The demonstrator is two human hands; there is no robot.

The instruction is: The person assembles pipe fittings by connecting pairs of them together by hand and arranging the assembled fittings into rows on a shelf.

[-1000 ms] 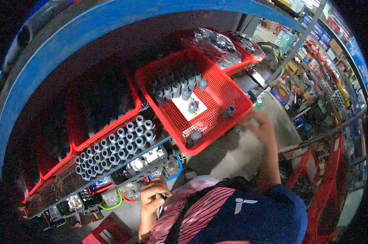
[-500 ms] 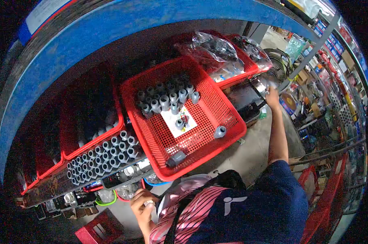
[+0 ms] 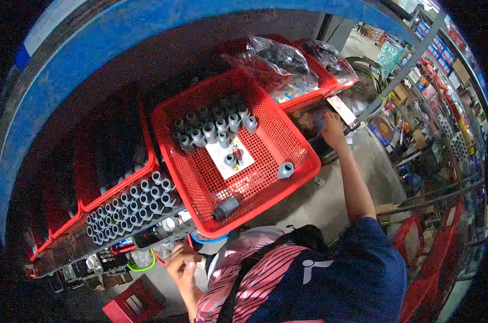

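My left hand [image 3: 182, 265] is held low in front of my body, below the red basket. Its fingers are curled in a pinch, and whatever small thing lies in them cannot be made out. My right hand [image 3: 333, 131] reaches out past the basket's right side, over a dark spot on the shelf beside a pale strip [image 3: 342, 111]. Its fingertips blur into the shadow there. The red plastic basket [image 3: 303, 171] holds several grey pipe fittings [image 3: 209, 132], mostly standing upright, with one lying on its side. A printed white card [image 3: 216, 160] is on its floor.
Rows of grey fittings [image 3: 133, 204] stand on the shelf edge at left, before more red baskets [image 3: 152, 156]. Bagged goods [image 3: 287, 59] fill a red basket behind. A blue beam [image 3: 163, 24] arches overhead. A red stool [image 3: 133, 301] is on the floor below.
My right hand has moved left, nearer the basket, and the pale strip now shows beside it. My left hand remains low, with its fingers still curled. The whole view has shifted slightly.
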